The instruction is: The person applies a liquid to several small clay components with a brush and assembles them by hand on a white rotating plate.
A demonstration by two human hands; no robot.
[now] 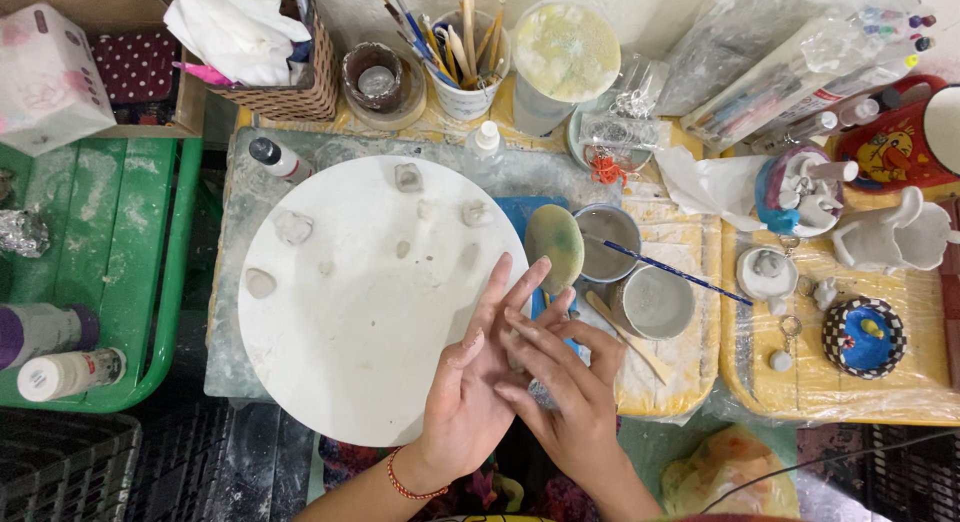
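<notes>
At the lower centre of the frame the left hand (470,382) lies palm up and fully spread, fingers pointing toward the upper right. The right hand (565,382) lies across it, its fingers flat on the left palm and fingertips. The likely step is rolling or pressing a small bit of clay between the hands; any lump there is hidden under the right fingers, so whether either hand has hold of anything cannot be told. Neither hand is curled into a grasp.

If clay is being shaped, the next move would call for light, even pressure so the piece does not smear or drop.

The hands hover over the lower right edge of the round white board (370,302), which carries several small pale clay pieces (293,226) toward its upper left. Just above the fingertips sits a yellow-green sponge (555,244), and right of it two cups of grey slip (655,302) and a blue brush (680,274).
</notes>
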